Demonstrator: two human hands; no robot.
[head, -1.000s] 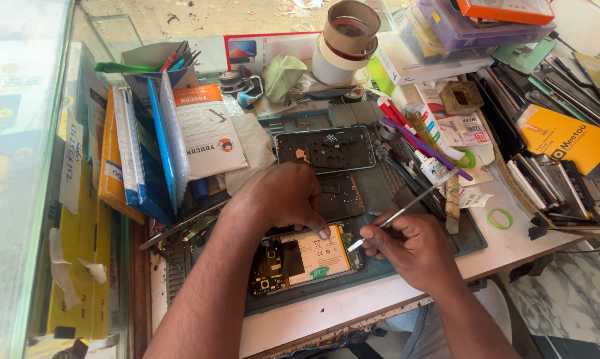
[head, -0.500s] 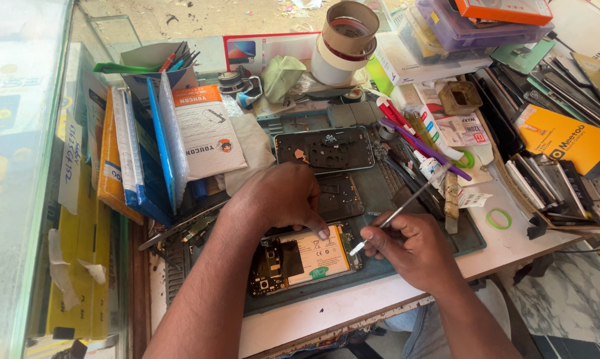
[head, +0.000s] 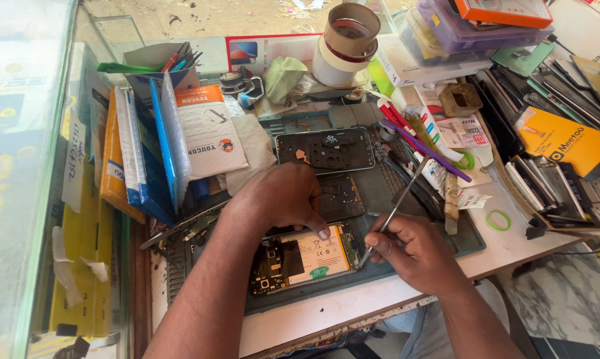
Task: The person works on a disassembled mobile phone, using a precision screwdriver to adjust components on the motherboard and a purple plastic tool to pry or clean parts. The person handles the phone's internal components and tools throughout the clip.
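Observation:
An opened phone [head: 300, 260] with its back off lies on a dark green work mat [head: 406, 199], showing a tan battery and a circuit board. My left hand [head: 283, 196] rests on the phone's upper edge, one finger pressing the battery's top right corner. My right hand [head: 416, 252] grips a thin metal tool [head: 396, 206], whose tip touches the phone's right edge. A dark phone frame [head: 325, 149] lies just beyond my left hand.
Tape rolls [head: 345, 43] stand at the back. Screen-protector packs [head: 160, 139] lean at the left beside a glass case [head: 20, 166]. Tools, pens and tweezers [head: 426, 149], phone parts [head: 553, 186] and an orange box [head: 566, 143] crowd the right. The bench's front edge [head: 326, 319] is close.
My right hand has shifted slightly left, bringing the tool's tip in against the phone's right edge. My left hand stays on the phone.

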